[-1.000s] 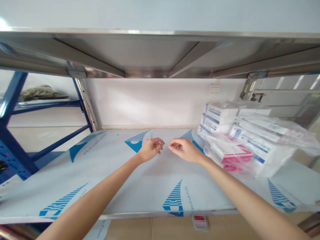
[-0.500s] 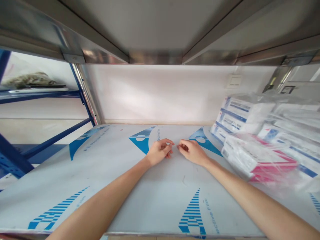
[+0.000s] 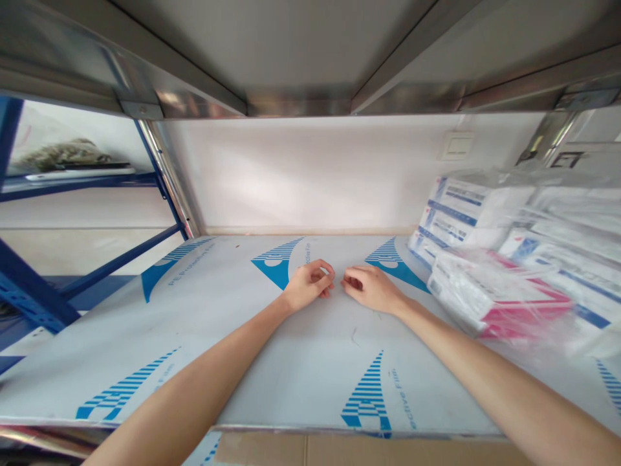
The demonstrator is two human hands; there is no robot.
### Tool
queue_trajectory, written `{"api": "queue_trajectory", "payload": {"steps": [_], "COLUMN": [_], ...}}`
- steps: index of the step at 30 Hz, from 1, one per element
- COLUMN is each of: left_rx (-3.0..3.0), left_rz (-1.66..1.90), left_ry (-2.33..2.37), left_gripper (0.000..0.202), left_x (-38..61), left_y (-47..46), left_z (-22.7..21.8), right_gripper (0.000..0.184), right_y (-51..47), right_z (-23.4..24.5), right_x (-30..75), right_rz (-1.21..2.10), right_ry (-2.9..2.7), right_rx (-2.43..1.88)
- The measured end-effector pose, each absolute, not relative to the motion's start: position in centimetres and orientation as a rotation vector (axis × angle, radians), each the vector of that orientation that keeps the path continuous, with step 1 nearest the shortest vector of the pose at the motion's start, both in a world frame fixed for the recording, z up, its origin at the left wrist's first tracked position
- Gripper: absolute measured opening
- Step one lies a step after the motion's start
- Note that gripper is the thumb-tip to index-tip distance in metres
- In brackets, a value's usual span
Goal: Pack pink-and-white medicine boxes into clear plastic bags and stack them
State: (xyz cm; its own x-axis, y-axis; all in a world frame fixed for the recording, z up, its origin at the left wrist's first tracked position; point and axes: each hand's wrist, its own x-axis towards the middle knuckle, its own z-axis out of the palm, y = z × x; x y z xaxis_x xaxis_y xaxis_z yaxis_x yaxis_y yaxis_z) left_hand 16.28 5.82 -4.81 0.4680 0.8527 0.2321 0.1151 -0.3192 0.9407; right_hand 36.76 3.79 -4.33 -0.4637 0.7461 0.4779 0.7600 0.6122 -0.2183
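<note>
Left hand (image 3: 308, 285) and right hand (image 3: 372, 288) face each other over the shelf (image 3: 264, 369), just apart, fingers loosely bent and each grip narrow; whether anything sits between the fingers, I cannot tell, nor whether they touch the surface. Pale protective film (image 3: 208, 323) covers the shelf beneath them, stamped with striped blue logos (image 3: 274, 262), one just behind each hand. Toward the rear left corner the print reads "PE Protective Film"; near the front edge, below the right hand, only "ective Film" can be made out — the rest is cut off or faint. To the right of the right hand, apart from it, lies a pink-and-white box (image 3: 504, 294) in clear plastic, with blue-and-white boxes (image 3: 456, 217) stacked behind and beside it — their lettering is too blurred to read. A pale wall (image 3: 301, 175) with a switch plate (image 3: 457, 145) stands behind, a blue rack (image 3: 33, 288) is at left, and brown cardboard (image 3: 354, 451) shows under the front edge.
</note>
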Motion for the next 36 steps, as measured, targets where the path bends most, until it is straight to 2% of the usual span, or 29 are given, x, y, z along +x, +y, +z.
{"api": "queue_trajectory", "payload": {"steps": [16,36], "left_rx": [1.765,2.159], "left_rz": [0.992,0.918], "left_ry": [0.986,0.912], "left_gripper": [0.0,0.011], "left_x": [16.4,16.6], "left_y": [5.0,4.9], "left_z": [-4.4,-4.7], "right_gripper": [0.024,0.019], "right_y": [2.8,2.2], "right_z": [-3.6,-4.1], "right_x": [36.7,36.9], "right_rz": [-0.011,-0.188], "right_ry": [-2.366,-2.351], "right_rx": [-1.135,-1.132]}}
